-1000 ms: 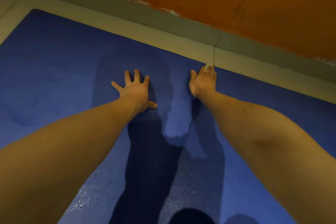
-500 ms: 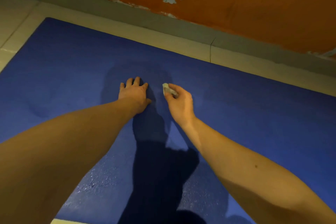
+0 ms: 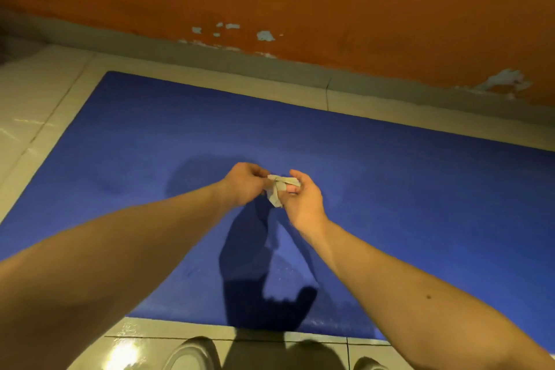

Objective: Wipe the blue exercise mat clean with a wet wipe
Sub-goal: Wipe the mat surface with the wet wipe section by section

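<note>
The blue exercise mat (image 3: 405,189) lies flat on the tiled floor and spans most of the view. Both hands are raised above its middle and meet there. A small, crumpled, greyish wet wipe (image 3: 277,191) hangs between them. My left hand (image 3: 244,183) pinches one end of the wipe with its fingertips. My right hand (image 3: 303,200) holds the other end, palm turned partly up, fingers curled round the cloth. The hands cast a dark shadow on the mat below them.
An orange wall (image 3: 330,3) with peeling paint and a grey skirting runs along the mat's far edge. Pale floor tiles (image 3: 39,105) border the mat at left and near me. The tips of two shoes (image 3: 192,354) show at the bottom edge.
Both hands have lifted off the mat and come together. The left hand, earlier flat on the mat, now pinches the wipe that the right hand held. The view has pulled back from the wall.
</note>
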{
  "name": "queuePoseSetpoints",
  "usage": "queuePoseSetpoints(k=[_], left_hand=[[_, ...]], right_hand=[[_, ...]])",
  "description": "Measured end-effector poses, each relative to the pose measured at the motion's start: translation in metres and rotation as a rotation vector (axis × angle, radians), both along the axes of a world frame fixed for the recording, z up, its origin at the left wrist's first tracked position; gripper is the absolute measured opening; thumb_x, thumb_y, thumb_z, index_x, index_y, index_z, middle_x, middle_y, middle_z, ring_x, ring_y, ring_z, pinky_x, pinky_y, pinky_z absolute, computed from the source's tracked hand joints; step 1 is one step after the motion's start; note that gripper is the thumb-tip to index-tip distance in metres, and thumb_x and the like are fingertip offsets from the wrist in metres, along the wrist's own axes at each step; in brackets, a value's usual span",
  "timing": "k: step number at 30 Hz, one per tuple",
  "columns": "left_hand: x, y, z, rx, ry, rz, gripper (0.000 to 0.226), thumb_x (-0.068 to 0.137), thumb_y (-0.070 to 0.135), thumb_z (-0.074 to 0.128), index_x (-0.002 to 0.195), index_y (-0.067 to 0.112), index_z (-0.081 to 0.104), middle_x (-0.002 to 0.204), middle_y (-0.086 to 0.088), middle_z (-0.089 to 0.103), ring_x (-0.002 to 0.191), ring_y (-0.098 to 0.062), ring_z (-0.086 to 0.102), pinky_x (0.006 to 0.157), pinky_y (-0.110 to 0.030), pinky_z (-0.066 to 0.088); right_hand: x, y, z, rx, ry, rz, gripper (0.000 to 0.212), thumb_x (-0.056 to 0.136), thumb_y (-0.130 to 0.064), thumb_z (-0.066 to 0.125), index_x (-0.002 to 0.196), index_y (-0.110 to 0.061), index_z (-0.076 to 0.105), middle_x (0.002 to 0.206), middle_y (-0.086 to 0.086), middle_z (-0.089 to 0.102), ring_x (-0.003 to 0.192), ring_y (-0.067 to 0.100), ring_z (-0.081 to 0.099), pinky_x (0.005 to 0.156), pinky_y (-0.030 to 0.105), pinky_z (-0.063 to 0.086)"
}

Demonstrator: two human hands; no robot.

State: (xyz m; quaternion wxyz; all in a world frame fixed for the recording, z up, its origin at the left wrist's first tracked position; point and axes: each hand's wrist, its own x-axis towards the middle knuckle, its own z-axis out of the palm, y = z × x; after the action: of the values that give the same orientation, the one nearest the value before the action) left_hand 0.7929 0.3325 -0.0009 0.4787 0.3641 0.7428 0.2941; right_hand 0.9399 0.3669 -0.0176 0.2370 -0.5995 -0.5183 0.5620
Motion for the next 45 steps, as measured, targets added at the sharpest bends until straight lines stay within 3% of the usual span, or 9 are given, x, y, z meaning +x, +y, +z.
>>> queuePoseSetpoints(k=[3, 8, 12, 17, 26, 31, 36, 41, 45], left_hand=[[0.002, -0.018, 0.019, 0.024, -0.048, 0.064, 0.022, 0.086, 0.005, 0.072, 0.108, 0.004, 0.071, 0.090, -0.011, 0.070, 0.071, -0.015, 0.065, 0.068, -0.025, 0.055], [0.006, -0.046, 0.056, 0.022, -0.067, 0.047, 0.013, 0.084, 0.001, 0.072, 0.095, 0.007, 0.070, 0.090, -0.016, 0.069, 0.078, -0.025, 0.064, 0.090, -0.049, 0.056], [0.004, -0.059, 0.097, 0.057, 0.056, -0.038, 0.014, 0.083, 0.004, 0.071, 0.095, 0.011, 0.070, 0.090, -0.013, 0.073, 0.079, -0.022, 0.067, 0.088, -0.044, 0.059], [0.006, -0.073, 0.156, 0.157, 0.136, -0.098, 0.012, 0.081, 0.007, 0.074, 0.091, 0.013, 0.069, 0.096, -0.020, 0.074, 0.077, -0.025, 0.064, 0.086, -0.050, 0.057], [0.029, -0.114, 0.232, 0.257, 0.265, -0.324, 0.026, 0.079, 0.020, 0.083, 0.100, 0.019, 0.068, 0.084, 0.001, 0.066, 0.072, -0.017, 0.057, 0.067, -0.033, 0.050], [0.034, -0.131, 0.250, 0.288, 0.386, -0.373, 0.013, 0.087, 0.025, 0.077, 0.094, 0.017, 0.069, 0.092, -0.009, 0.069, 0.070, -0.020, 0.054, 0.063, -0.031, 0.046], [0.041, -0.135, 0.256, 0.246, 0.441, -0.428, 0.019, 0.088, 0.025, 0.075, 0.099, 0.011, 0.069, 0.086, -0.005, 0.064, 0.069, -0.020, 0.052, 0.060, -0.028, 0.043], [0.051, -0.146, 0.232, 0.175, 0.447, -0.407, 0.018, 0.087, 0.024, 0.075, 0.095, 0.010, 0.069, 0.083, -0.003, 0.067, 0.069, -0.017, 0.056, 0.059, -0.025, 0.044], [0.055, -0.160, 0.205, 0.121, 0.389, -0.274, 0.012, 0.083, 0.016, 0.076, 0.089, 0.013, 0.066, 0.082, -0.005, 0.069, 0.070, -0.020, 0.060, 0.062, -0.026, 0.049]], right_hand=[[0.012, -0.025, 0.021, 0.031, -0.004, 0.066, 0.033, 0.095, -0.002, 0.056, 0.128, -0.008, 0.053, 0.111, 0.009, 0.061, 0.097, 0.025, 0.064, 0.088, 0.034, 0.057], [0.028, -0.055, 0.062, -0.116, 0.103, 0.113, 0.032, 0.086, -0.007, 0.069, 0.115, -0.015, 0.059, 0.106, 0.010, 0.066, 0.090, 0.023, 0.065, 0.095, 0.046, 0.056], [0.034, -0.068, 0.094, -0.223, 0.294, 0.071, 0.024, 0.092, -0.004, 0.071, 0.109, -0.017, 0.061, 0.119, 0.011, 0.071, 0.113, 0.027, 0.070, 0.102, 0.039, 0.055], [0.038, -0.076, 0.142, -0.216, 0.359, 0.080, 0.024, 0.091, -0.004, 0.073, 0.114, -0.012, 0.068, 0.116, 0.014, 0.075, 0.108, 0.028, 0.072, 0.101, 0.040, 0.055], [0.050, -0.090, 0.232, -0.168, 0.251, 0.098, 0.059, 0.094, 0.003, 0.065, 0.147, -0.013, 0.042, 0.119, 0.014, 0.072, 0.087, 0.025, 0.074, 0.062, 0.033, 0.058], [0.061, -0.102, 0.261, -0.067, 0.103, 0.211, 0.064, 0.093, 0.012, 0.058, 0.149, -0.018, 0.046, 0.133, 0.008, 0.063, 0.104, 0.019, 0.068, 0.072, 0.030, 0.059], [0.065, -0.115, 0.255, 0.022, 0.181, 0.364, 0.072, 0.087, 0.016, 0.049, 0.150, -0.017, 0.046, 0.150, -0.005, 0.048, 0.132, 0.018, 0.053, 0.089, 0.031, 0.055], [0.073, -0.133, 0.205, -0.006, 0.204, 0.283, 0.048, 0.084, 0.003, 0.071, 0.129, -0.012, 0.063, 0.113, 0.008, 0.076, 0.098, 0.020, 0.074, 0.081, 0.029, 0.059], [0.078, -0.144, 0.182, -0.084, 0.166, 0.239, 0.028, 0.084, -0.001, 0.076, 0.110, -0.007, 0.071, 0.097, 0.014, 0.074, 0.069, 0.019, 0.062, 0.068, 0.024, 0.055]])
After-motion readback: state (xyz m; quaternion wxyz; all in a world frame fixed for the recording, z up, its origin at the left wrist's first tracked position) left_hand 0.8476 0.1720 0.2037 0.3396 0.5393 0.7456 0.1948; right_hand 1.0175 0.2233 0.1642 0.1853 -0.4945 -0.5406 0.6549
